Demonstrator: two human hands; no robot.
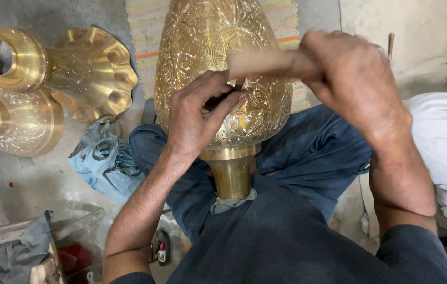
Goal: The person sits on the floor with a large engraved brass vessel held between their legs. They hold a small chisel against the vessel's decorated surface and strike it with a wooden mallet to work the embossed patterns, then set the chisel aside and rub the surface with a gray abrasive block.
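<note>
A large engraved brass vase (202, 47) lies across my lap, its neck (231, 171) toward me. My left hand (197, 113) presses on the vase's patterned belly, fingers pinched around a small dark tool that is mostly hidden. My right hand (355, 79) is closed around a wooden mallet handle (265, 63), blurred, held just above my left hand's fingers.
Two more brass vases (60, 68) (16, 123) lie on the concrete floor at the left. A blue plastic bag (102, 160) is beside my knee. A striped mat (147, 31) is under the vase. White cloth (444, 142) sits at the right, grey rags (16, 247) lower left.
</note>
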